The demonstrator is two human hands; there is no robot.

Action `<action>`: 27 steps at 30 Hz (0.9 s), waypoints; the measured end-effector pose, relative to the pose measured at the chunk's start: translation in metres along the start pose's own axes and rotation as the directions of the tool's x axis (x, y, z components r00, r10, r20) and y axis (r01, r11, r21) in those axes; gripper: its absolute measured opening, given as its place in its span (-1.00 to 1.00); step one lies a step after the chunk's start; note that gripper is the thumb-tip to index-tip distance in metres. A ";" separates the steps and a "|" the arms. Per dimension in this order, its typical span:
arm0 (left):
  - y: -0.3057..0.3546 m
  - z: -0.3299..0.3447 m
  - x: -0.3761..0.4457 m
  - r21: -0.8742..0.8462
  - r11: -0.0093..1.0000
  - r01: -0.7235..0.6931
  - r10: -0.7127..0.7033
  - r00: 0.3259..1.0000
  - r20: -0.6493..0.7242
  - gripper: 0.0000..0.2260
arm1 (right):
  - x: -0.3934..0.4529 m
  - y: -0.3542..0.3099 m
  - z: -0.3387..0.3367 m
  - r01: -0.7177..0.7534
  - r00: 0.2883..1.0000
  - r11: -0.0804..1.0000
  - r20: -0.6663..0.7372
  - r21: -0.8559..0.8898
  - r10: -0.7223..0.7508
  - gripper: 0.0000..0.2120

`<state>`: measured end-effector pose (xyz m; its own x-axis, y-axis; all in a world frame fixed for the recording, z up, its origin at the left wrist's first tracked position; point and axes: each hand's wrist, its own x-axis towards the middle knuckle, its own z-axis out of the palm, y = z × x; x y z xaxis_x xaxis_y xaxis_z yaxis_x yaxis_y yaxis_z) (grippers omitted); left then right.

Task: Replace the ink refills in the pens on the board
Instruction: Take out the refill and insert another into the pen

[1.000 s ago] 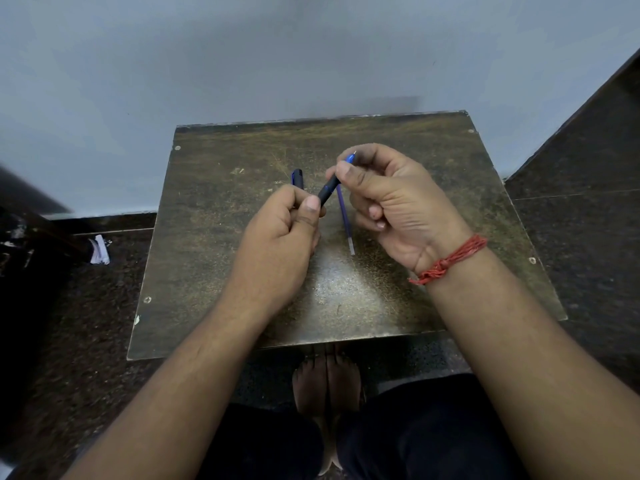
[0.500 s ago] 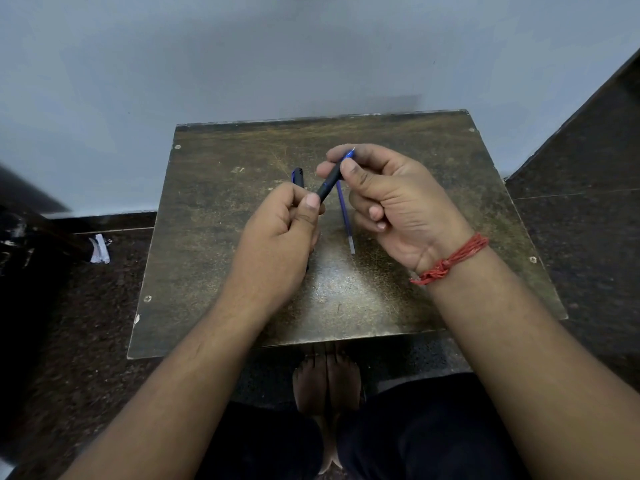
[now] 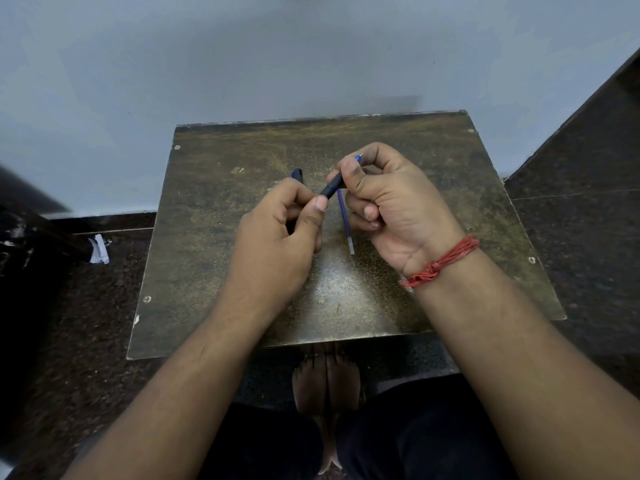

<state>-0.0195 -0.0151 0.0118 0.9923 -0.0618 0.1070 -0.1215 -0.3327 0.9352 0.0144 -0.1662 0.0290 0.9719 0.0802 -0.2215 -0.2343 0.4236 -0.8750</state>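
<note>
A worn brown board [image 3: 221, 237] sits on the dark floor [image 3: 86, 341] against the wall. On the board, just left of the refill [image 3: 344, 216] lying near its middle, a pen cap [image 3: 297, 174] shows.

Worn, scuffed board [image 3: 221, 237], perhaps laminate; matt black pen [image 3: 331, 188].

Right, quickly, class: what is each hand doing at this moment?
Left hand: fingers curled round the lower end of the pen.
Right hand: fingers pinch the pen's tip end.
</note>
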 end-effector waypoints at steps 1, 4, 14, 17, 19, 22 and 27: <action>0.000 0.000 0.000 0.033 0.999 -0.021 0.021 1.000 -0.016 -0.78 | 0.000 0.000 0.001 -0.002 1.000 1.000 -0.007 0.009 0.002 -0.80; 0.000 0.000 -0.002 0.108 0.991 -0.079 0.085 0.995 -0.055 -0.82 | -0.001 0.001 0.003 -0.003 1.000 0.999 -0.023 0.037 0.004 -0.79; 0.001 0.000 -0.001 0.206 0.977 -0.060 0.083 0.991 -0.103 -0.85 | -0.002 0.008 0.013 0.040 0.990 0.998 -0.134 -0.057 -0.047 -0.94; -0.002 -0.003 0.001 0.127 0.992 0.016 0.000 0.992 -0.124 -0.81 | 0.001 -0.001 -0.001 0.132 0.935 0.862 -0.228 -0.489 -0.272 -0.90; -0.004 -0.006 0.003 0.083 0.994 0.067 -0.056 0.990 -0.133 -0.78 | 0.004 -0.009 -0.018 0.125 0.873 0.635 -0.219 -0.762 -0.436 -0.89; -0.006 -0.007 0.005 0.009 0.993 0.118 -0.116 0.983 -0.144 -0.77 | 0.004 -0.018 -0.038 0.011 0.839 0.381 -0.199 -0.924 -0.507 -0.94; -0.008 -0.007 0.005 -0.026 0.989 0.149 -0.151 0.979 -0.140 -0.77 | 0.005 -0.014 -0.037 -0.129 0.933 0.041 -0.135 -0.991 -0.333 -0.87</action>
<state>-0.0135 -0.0063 0.0076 0.9925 0.1215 0.0110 0.0279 -0.3138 0.9491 0.0219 -0.2048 0.0241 0.9817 -0.1886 0.0266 -0.1586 -0.8868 -0.4342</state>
